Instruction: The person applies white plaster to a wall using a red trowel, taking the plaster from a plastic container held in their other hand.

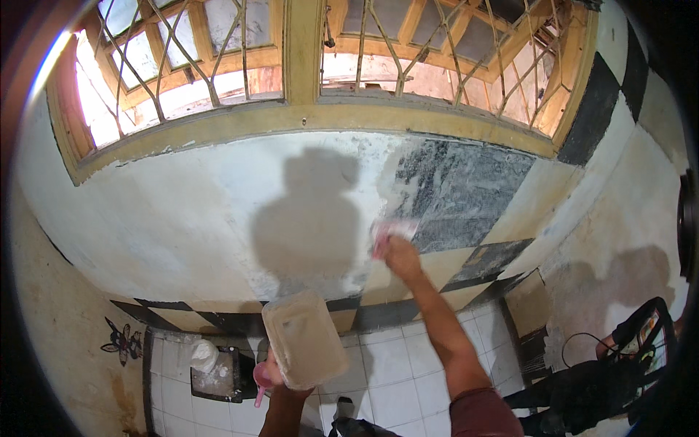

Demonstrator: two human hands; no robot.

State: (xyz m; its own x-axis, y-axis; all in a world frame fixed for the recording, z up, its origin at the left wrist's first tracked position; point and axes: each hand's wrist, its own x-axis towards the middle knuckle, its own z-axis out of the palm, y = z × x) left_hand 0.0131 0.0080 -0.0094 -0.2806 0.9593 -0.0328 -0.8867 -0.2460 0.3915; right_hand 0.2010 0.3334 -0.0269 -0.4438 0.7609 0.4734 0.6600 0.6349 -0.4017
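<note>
"What was gripped by the right hand [403, 256]?"
"A pink scraper [382, 239], held at its eleven o'clock, by the patchy wall [182, 211]."
"And by the left hand [274, 370]?"
"A plastic tub [276, 339], toward one o'clock."

My right sleeve [484, 416], at 5 o'clock, is plain maroon cloth, cut short, its hem crossing the arm near the elbow; beyond it my bare right forearm [448, 331] tapers to a bare right hand [402, 256] at 4 o'clock, near centre. At 7 o'clock, my left hand [273, 369] and left forearm [286, 416] are likewise bare.
</note>
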